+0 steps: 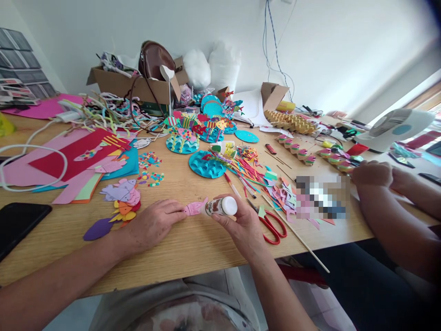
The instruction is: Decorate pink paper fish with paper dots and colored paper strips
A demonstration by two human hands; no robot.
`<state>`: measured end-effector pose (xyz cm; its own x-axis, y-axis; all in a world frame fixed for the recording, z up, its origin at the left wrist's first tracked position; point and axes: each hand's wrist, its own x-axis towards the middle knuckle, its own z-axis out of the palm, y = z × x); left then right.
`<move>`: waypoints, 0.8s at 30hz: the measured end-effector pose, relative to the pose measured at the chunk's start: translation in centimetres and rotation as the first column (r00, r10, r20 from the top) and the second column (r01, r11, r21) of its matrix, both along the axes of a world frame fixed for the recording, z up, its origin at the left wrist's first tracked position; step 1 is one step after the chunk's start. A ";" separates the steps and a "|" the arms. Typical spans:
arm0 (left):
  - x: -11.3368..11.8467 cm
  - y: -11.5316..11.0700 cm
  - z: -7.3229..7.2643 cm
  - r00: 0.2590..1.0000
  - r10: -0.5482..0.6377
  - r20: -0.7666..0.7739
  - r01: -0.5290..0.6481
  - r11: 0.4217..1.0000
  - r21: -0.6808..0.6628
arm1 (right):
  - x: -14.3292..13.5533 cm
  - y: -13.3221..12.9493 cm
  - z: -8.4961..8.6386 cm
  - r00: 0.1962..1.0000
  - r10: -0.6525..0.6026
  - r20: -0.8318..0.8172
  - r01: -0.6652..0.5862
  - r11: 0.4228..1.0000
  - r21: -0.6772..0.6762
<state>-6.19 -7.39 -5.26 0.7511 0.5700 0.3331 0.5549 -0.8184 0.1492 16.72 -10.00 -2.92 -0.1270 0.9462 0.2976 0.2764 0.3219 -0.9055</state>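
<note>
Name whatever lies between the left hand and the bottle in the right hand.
In the head view, a pink fish cutout lies between the left hand and the bottle.

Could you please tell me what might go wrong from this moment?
The bottle in the right hand is tilted at the tail end of the pink fish; too much of its contents could come out and spoil it.
The left hand has its fingertips at the fish's head, so they might get smeared.
The long thin stick juts past the front edge of the table; an arm could knock it off.
</note>
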 end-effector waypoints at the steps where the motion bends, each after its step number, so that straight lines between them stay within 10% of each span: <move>1: 0.0 0.0 0.0 1.000 0.001 0.003 -0.001 1.000 0.001 | 0.0 0.0 0.0 1.000 0.008 0.013 -0.008 1.000 -0.002; 24: 0.0 0.1 -0.3 0.999 -0.035 0.012 0.035 0.999 0.022 | 0.2 0.2 0.0 0.998 -0.030 -0.048 0.031 0.999 0.013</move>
